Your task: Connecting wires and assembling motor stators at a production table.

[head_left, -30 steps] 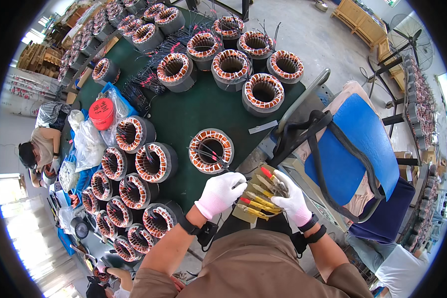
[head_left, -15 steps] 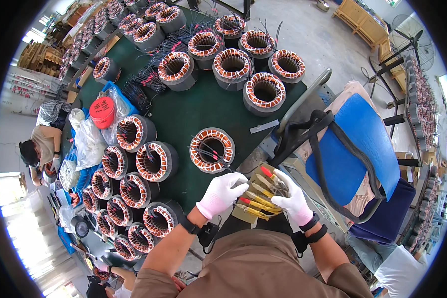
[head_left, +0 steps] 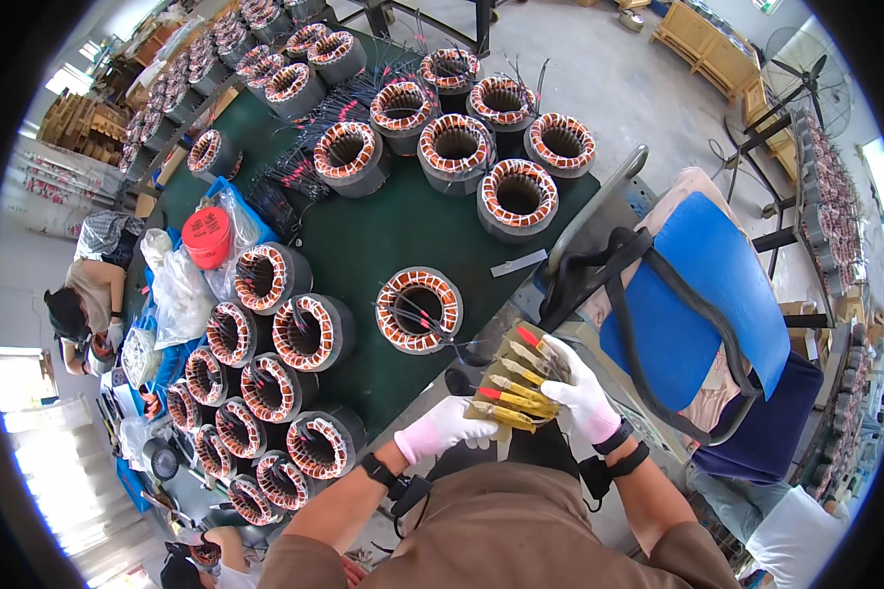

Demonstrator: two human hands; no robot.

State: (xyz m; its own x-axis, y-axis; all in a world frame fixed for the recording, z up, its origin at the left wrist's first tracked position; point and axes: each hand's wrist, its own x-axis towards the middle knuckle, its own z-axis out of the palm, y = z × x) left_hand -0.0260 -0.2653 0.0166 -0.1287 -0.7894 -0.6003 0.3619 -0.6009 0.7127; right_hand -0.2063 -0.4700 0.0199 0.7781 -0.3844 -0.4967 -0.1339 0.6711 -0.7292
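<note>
In front of my body is a tan, flat holder [head_left: 521, 346] carrying several yellow stick-like pieces [head_left: 511, 383], some with red ends. Their exact kind I cannot make out. My right hand [head_left: 581, 395], in a white glove, is closed around the holder's right side. My left hand [head_left: 444, 430], gloved white and pink, has its fingers closed at the lower left edge of the holder. Just beyond, on the green table [head_left: 363, 236], stands a single motor stator [head_left: 455, 312] with orange windings, white lacing and dark leads with red tips lying across its opening.
More stators [head_left: 310, 332] crowd the table's left side, and others [head_left: 519, 199] stand at the far side. A red round container [head_left: 206, 238] sits by plastic bags. To the right are a blue sheet [head_left: 702, 294] and black tubing [head_left: 619, 260]. A person [head_left: 96, 280] works at far left.
My left hand has moved down from the holder's upper left to its lower left edge. The holder has tilted slightly in my right hand. The view has shifted a little.
</note>
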